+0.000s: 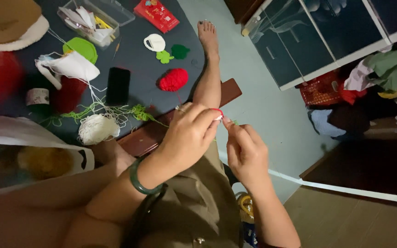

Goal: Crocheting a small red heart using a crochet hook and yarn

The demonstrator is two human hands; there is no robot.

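While the two hands meet near the middle of the view, a small red and white crochet piece (217, 114) is pinched between the fingertips of the left hand (189, 135) and the right hand (246, 151). A red yarn ball (173, 79) is seen at eleven o'clock from them, a cream yarn ball (98, 129) at nine o'clock, both on the dark mat (134, 55).

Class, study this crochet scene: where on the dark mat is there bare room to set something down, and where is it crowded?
Bare mat lies between the black phone and the red yarn ball, and between the clear plastic box and the white crocheted piece. Crowded: the left side, around the white yarn ball and tangled green yarn.
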